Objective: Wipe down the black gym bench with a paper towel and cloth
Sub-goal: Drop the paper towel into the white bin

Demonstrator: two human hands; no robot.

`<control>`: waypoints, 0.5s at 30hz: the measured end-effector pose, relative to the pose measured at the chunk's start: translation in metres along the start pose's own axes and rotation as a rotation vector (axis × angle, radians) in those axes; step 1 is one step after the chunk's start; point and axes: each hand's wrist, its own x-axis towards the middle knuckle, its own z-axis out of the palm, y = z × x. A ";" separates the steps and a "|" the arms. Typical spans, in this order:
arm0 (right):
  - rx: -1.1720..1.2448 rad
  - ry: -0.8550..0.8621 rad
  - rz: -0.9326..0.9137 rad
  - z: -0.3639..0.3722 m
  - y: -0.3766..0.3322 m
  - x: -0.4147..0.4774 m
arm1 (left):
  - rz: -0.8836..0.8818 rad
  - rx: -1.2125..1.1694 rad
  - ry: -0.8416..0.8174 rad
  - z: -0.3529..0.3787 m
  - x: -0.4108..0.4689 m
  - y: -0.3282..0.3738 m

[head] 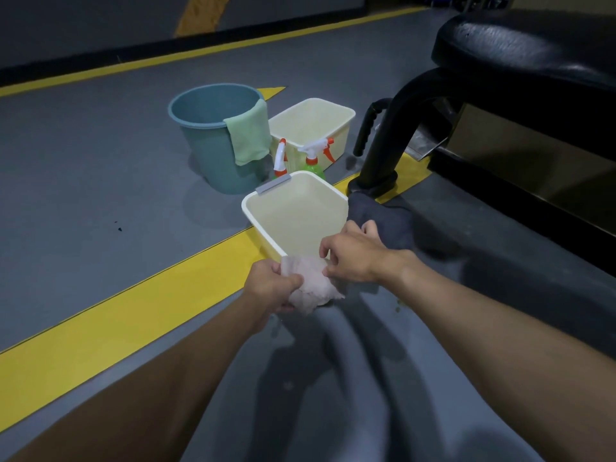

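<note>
A crumpled, damp-looking paper towel (315, 285) hangs between both hands just in front of a cream bin (296, 211). My left hand (271, 286) grips its left side with curled fingers. My right hand (353, 258) pinches its upper right edge. The black gym bench (533, 51) stands at the upper right, its padded seat glossy, on a curved black leg (383, 155). A dark grey cloth (383, 218) lies on the floor beside the bin, at the foot of the leg.
A blue bucket (213, 135) with a green cloth (250, 135) over its rim stands behind. A second cream bin (313, 128) and two green spray bottles (313, 161) sit next to it. Yellow lines (116, 315) cross the grey floor.
</note>
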 end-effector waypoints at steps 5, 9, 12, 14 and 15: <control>0.071 -0.031 -0.029 -0.003 -0.003 -0.008 | -0.010 -0.043 -0.024 0.006 0.001 -0.005; 0.074 -0.013 -0.062 -0.009 -0.007 -0.011 | -0.059 0.019 -0.014 0.006 0.009 -0.006; 0.123 -0.043 -0.032 -0.008 -0.007 -0.005 | -0.085 0.052 0.002 0.006 0.016 -0.010; 0.148 -0.065 -0.022 -0.009 -0.007 -0.003 | -0.114 0.132 0.038 0.008 0.018 -0.009; 0.138 -0.064 -0.025 -0.010 -0.009 -0.004 | -0.142 0.189 0.072 0.010 0.019 -0.008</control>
